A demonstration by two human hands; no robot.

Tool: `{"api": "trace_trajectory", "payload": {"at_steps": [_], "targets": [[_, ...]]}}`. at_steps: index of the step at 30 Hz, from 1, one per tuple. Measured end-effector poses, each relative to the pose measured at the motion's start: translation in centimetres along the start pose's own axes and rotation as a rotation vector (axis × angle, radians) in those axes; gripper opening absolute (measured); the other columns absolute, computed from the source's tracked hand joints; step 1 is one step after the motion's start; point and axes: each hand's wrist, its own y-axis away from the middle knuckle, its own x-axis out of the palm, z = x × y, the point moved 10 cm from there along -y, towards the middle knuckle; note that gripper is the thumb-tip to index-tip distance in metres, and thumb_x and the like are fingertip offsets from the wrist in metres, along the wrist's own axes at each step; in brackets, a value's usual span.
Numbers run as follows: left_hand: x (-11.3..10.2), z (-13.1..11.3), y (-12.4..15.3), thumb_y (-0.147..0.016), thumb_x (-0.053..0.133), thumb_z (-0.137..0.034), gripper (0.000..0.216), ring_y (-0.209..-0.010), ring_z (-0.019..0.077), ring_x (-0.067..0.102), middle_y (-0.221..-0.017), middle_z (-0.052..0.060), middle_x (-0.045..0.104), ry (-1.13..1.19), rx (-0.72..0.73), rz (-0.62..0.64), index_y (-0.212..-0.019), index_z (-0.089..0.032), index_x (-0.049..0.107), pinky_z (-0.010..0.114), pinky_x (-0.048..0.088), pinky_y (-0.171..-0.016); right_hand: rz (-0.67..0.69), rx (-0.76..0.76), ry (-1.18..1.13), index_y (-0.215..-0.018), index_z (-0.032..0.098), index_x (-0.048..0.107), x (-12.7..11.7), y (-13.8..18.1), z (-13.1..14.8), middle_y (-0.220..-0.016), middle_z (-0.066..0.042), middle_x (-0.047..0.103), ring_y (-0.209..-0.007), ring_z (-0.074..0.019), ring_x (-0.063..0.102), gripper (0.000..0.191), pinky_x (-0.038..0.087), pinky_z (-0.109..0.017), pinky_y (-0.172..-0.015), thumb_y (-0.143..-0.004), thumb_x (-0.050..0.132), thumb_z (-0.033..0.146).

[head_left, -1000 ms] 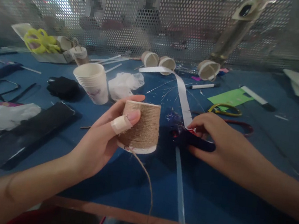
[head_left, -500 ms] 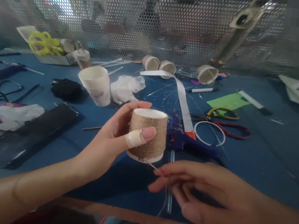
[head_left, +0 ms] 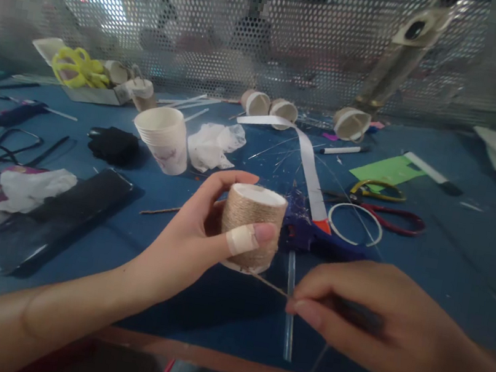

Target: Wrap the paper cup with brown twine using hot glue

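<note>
My left hand [head_left: 195,243] is wrapped round a small cup covered in wound brown twine [head_left: 252,224], held upright above the blue table [head_left: 220,306]; a plaster sits on the thumb. A loose strand of the twine [head_left: 268,283] runs from the cup's base to my right hand [head_left: 358,320], whose fingertips pinch it just right of and below the cup. A blue glue gun [head_left: 314,239] lies on the table behind my right hand.
A stack of paper cups [head_left: 164,136], crumpled white plastic [head_left: 214,145], a white ribbon strip [head_left: 309,164], scissors [head_left: 383,203] with a white ring, green paper [head_left: 388,168], a black flat case [head_left: 61,220] and yellow scissors [head_left: 77,67] lie about. Perforated metal mesh [head_left: 252,31] closes the back.
My right hand left the glue gun on the table, came toward me and pinched the loose twine strand. My left hand tilted the cup slightly and shifted right.
</note>
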Motion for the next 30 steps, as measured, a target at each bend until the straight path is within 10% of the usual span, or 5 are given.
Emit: {"api": "trace_trajectory", "payload": {"at_steps": [9, 17, 30], "targets": [[0.3, 0.0, 0.3, -0.087, 0.092, -0.019, 0.043, -0.095, 0.0155, 0.08, -0.104, -0.003, 0.082, -0.028, -0.037, -0.016, -0.123, -0.032, 0.072, 0.017, 0.062, -0.078, -0.226, -0.313, 0.372, -0.086, 0.024, 0.07, -2.3, 0.6, 4.0, -0.063, 0.007, 0.072, -0.051, -0.0071, 0.063, 0.025, 0.048, -0.021, -0.054, -0.107, 0.057, 0.02], [0.3, 0.3, 0.1, -0.09, 0.091, -0.023, 0.041, -0.1, 0.0155, 0.079, -0.107, -0.004, 0.082, -0.052, -0.055, -0.006, -0.125, -0.035, 0.075, 0.017, 0.062, -0.08, -0.087, -0.104, 0.062, -0.076, 0.023, 0.064, -1.3, 0.0, -0.3, -0.051, 0.012, 0.037, -0.04, -0.0048, 0.03, 0.028, 0.028, -0.02, -0.041, -0.104, 0.061, 0.022], [0.3, 0.7, 0.4, -0.093, 0.087, -0.033, 0.035, -0.102, 0.0173, 0.075, -0.111, -0.002, 0.08, -0.088, -0.091, -0.027, -0.127, -0.036, 0.076, 0.021, 0.062, -0.082, -0.056, 0.211, -0.185, -0.075, 0.022, 0.07, -0.4, 0.3, -2.9, -0.054, 0.009, 0.04, -0.048, -0.0077, 0.031, 0.031, 0.02, -0.027, -0.045, -0.101, 0.063, 0.037]]}}
